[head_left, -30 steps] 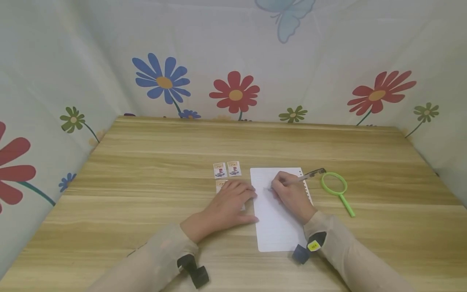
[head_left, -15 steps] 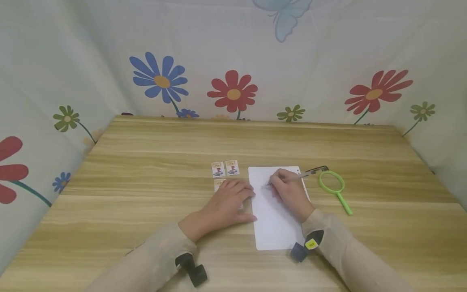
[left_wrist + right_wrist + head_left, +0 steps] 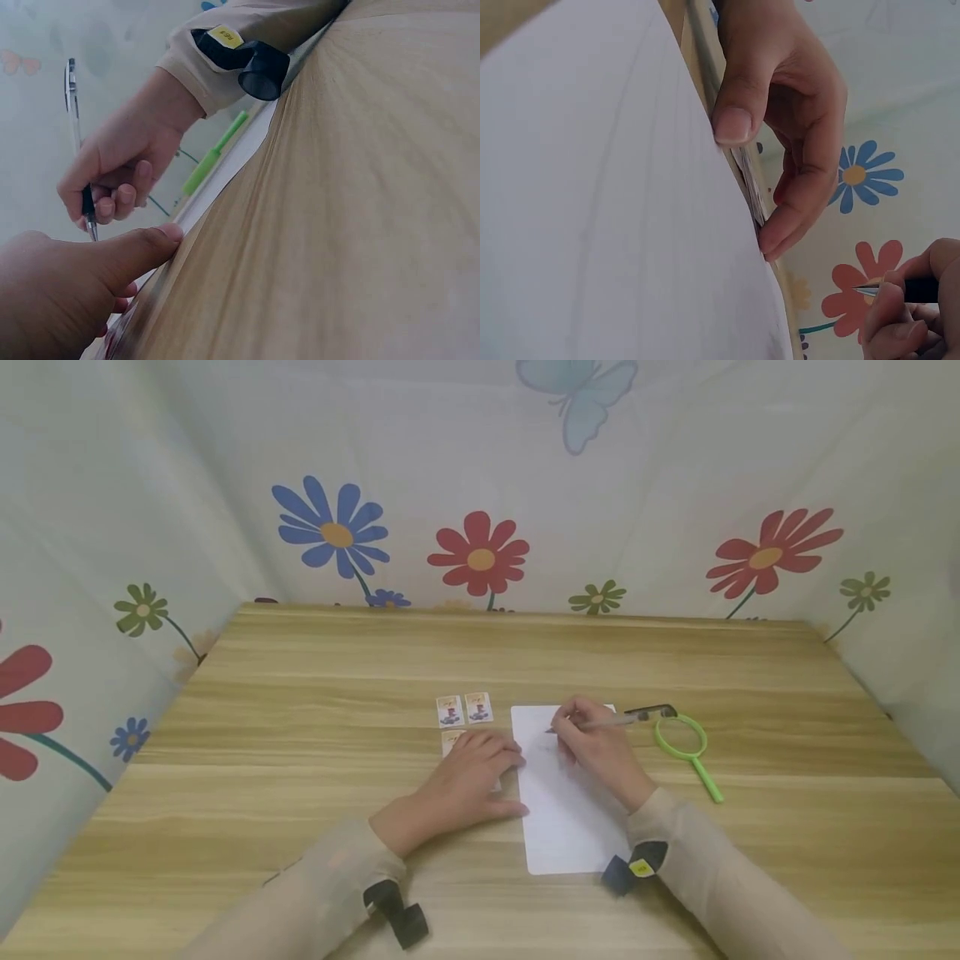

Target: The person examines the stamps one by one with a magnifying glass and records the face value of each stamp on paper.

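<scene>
My right hand (image 3: 602, 750) pinches a clear-barrelled pen (image 3: 615, 720) with a black grip above a sheet of white lined paper (image 3: 566, 835). In the right wrist view the pen's metal tip (image 3: 866, 289) stands apart from the page. Faint marks show on the paper's upper part. My left hand (image 3: 461, 781) rests flat on the table, its fingertips and thumb at the paper's left edge. Beneath that hand lie small picture stamps, partly hidden, including one stamp (image 3: 450, 741) peeking out. Two more stamps, a left one (image 3: 450, 712) and a right one (image 3: 477, 707), lie side by side beyond the fingers.
A green magnifying glass (image 3: 708, 779) lies to the right of the paper, close to the pen's rear end. The wooden table (image 3: 337, 668) reaches back to a white curtain (image 3: 637, 527) printed with flowers. Both wrists carry black camera mounts over the sleeves.
My right hand has lifted slightly and shifted a little toward the far side of the page; the pen now lies more level. The left hand stays in place. The head view has shifted slightly.
</scene>
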A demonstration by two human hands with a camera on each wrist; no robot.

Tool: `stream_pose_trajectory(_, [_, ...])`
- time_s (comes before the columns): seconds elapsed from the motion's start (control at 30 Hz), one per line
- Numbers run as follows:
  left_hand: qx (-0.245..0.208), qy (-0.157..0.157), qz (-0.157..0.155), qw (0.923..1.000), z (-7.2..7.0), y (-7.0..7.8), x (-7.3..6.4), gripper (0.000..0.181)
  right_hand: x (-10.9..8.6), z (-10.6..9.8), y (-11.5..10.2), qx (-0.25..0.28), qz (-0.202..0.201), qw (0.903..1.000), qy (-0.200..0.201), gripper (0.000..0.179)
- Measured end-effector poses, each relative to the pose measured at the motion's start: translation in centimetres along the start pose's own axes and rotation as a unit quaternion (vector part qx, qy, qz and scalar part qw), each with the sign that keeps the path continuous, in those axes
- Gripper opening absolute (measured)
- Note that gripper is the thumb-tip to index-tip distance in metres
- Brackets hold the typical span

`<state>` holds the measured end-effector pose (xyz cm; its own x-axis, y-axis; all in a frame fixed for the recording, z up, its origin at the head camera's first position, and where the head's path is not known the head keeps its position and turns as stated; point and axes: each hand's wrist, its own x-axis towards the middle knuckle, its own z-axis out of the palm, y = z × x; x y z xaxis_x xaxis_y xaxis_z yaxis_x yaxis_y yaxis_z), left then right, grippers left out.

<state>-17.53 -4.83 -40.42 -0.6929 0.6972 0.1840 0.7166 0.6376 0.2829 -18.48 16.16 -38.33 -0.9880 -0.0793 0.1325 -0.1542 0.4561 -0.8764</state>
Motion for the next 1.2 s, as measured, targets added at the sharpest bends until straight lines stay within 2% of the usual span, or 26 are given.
stream_pose_trajectory(0.33, [0.000, 0.004, -0.001, 1.0000, 0.1, 0.0, 0.0, 0.057, 0.0, -1.8, -1.0, -0.057, -0.003, 0.9976, -0.039, 0.016])
stream_pose_trajectory(0.57, [-0.003, -0.002, -0.003, 1.0000, 0.0, 0.1, -0.1, 0.058, 0.3, -3.3, -1.6, -0.082, 0.025, 0.9942, -0.065, 0.023])
stream_pose_trajectory(0.83, [0.003, -0.001, 0.004, 1.0000, 0.1, 0.0, 0.0, 0.058, 0.0, -4.8, -2.3, -0.103, -0.005, 0.9919, -0.074, 0.022])
stream_pose_trajectory(1.0, [0.004, -0.003, 0.000, 1.0000, 0.2, 0.0, 0.0, 0.059, -0.4, -5.5, -2.8, -0.152, -0.053, 0.9849, -0.064, 0.021])
stream_pose_trajectory(1.2, [0.006, -0.001, 0.001, 1.0000, 0.2, 0.0, 0.0, 0.059, -0.3, -6.9, -1.8, -0.175, -0.064, 0.9812, -0.050, 0.025])
